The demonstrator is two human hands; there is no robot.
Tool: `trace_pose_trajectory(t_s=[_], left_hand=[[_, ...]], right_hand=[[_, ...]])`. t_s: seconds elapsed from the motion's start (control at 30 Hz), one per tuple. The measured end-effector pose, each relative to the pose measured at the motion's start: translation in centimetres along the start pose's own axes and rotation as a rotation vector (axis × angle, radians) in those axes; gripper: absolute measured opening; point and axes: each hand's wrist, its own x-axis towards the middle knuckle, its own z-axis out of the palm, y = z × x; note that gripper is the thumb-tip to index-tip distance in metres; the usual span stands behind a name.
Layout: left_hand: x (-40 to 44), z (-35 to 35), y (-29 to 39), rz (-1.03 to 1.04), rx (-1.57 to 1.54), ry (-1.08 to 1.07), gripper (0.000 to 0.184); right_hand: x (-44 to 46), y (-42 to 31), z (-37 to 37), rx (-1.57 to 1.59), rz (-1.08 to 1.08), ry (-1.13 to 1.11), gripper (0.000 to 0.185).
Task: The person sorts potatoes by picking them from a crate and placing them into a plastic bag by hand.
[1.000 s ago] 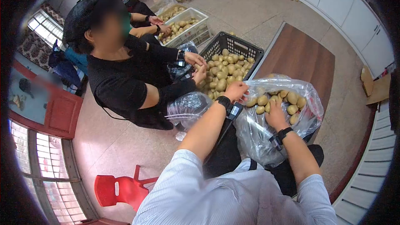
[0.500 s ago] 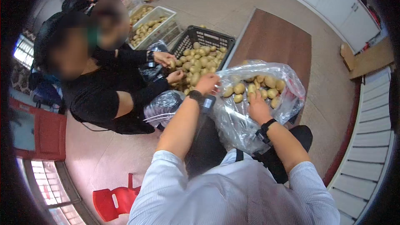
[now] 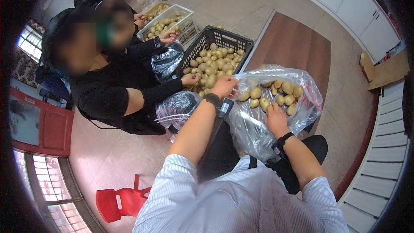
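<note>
A clear plastic bag lies open across my lap and the near end of the brown table, with several potatoes inside. My left hand pinches the bag's left rim, beside the black crate. Inside the bag's mouth, my right hand has its fingers bent down around a potato at the near side of the pile; the fingertips are partly hidden. Left of the bag stands a black plastic crate full of potatoes, where a co-worker's hand touches some of them.
Beyond the bag stretches the brown table. Co-workers in black sit at the left, one raising a hand near the white crate of potatoes. A red chair is at lower left. White cabinets line the back right.
The view has shifted a little. A co-worker's hand has moved from the black crate toward the white crate. My right fingers have drawn in around a potato; my left hand stays at the bag's rim.
</note>
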Motion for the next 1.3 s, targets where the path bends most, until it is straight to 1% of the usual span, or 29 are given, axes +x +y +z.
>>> trace_pose_trajectory(t_s=[0.1, 0.17, 0.27, 0.37, 0.5, 0.57, 0.6, 0.67, 0.7, 0.77, 0.8, 0.87, 0.9, 0.93, 1.0, 1.03, 1.07, 1.13, 1.2, 1.27, 1.3], left_hand=[[0.3, 0.1, -0.1, -0.022, -0.011, -0.007, 0.026], [0.1, 0.1, -0.1, -0.010, -0.006, -0.017, 0.027], [-0.1, 0.1, 0.1, -0.021, 0.008, -0.016, 0.027], [0.0, -0.1, 0.1, -0.025, 0.012, -0.042, 0.027], [0.6, -0.1, -0.5, -0.018, 0.018, -0.033, 0.027], [0.7, -0.2, -0.7, -0.019, 0.004, -0.042, 0.027], [0.6, -0.2, -0.7, -0.023, 0.003, -0.044, 0.027], [0.5, -0.1, -0.7, -0.034, 0.007, -0.021, 0.024], [0.2, 0.0, -0.4, -0.038, 0.003, -0.019, 0.024], [-0.5, 0.2, 0.1, -0.027, 0.029, -0.016, 0.026], [-0.6, 0.1, 0.0, -0.031, 0.027, -0.010, 0.026], [-0.4, 0.3, 0.0, -0.027, 0.021, -0.048, 0.031], [-0.3, 0.5, 0.1, -0.026, 0.023, -0.053, 0.031], [-0.2, 0.6, 0.2, -0.046, 0.026, -0.067, 0.032], [-0.6, 0.9, 0.7, -0.067, 0.033, -0.083, 0.034], [-0.9, 1.1, 1.0, -0.082, 0.012, -0.110, 0.036], [-1.3, 1.3, 1.3, -0.098, -0.009, -0.137, 0.038], [-2.2, 1.8, 2.0, -0.113, -0.013, -0.175, 0.039], [-2.2, 1.9, 2.1, -0.121, -0.019, -0.213, 0.040], [-1.6, 1.7, 1.8, -0.158, -0.042, -0.404, 0.042], [-1.6, 1.7, 1.8, -0.158, -0.041, -0.406, 0.042]], right_hand=[[0.3, 0.1, 0.2, -0.023, 0.026, -0.001, 0.023], [1.0, 0.3, 1.5, -0.070, 0.104, -0.027, 0.025], [1.3, 0.7, 2.6, -0.057, 0.146, -0.015, 0.028], [0.8, 0.6, 1.7, -0.023, 0.152, -0.034, 0.031], [0.3, 0.3, 0.8, 0.017, 0.166, -0.057, 0.029], [0.0, 0.7, 1.5, 0.184, 0.236, -0.012, 0.031], [-0.2, 0.9, 1.8, 0.183, 0.238, -0.015, 0.031], [-0.3, 1.4, 2.2, 0.409, 0.358, 0.035, 0.033], [-0.1, 2.2, 3.1, 0.409, 0.356, 0.029, 0.033], [0.6, 4.0, 5.3, 0.791, 0.556, -0.092, 0.032], [0.7, 3.4, 4.2, 0.793, 0.552, -0.098, 0.032], [0.8, 0.9, -0.9, 1.218, 0.710, -0.213, 0.030], [1.0, 0.4, -1.4, 1.334, 0.723, -0.195, 0.028], [1.4, 0.0, -1.9, 1.333, 0.727, -0.187, 0.028], [2.1, -1.1, -2.5, 1.600, 0.672, -0.196, 0.028], [2.6, -1.6, -2.3, 1.652, 0.671, -0.192, 0.028], [3.1, -2.1, -2.4, 1.654, 0.675, -0.189, 0.028], [3.8, -3.0, -2.8, 1.726, 0.539, -0.285, 0.027], [4.3, -3.8, -3.1, 1.741, 0.504, -0.294, 0.028], [4.8, -4.3, -3.2, 1.697, 0.495, -0.333, 0.029], [4.9, -4.5, -3.4, 1.683, 0.474, -0.312, 0.034]])
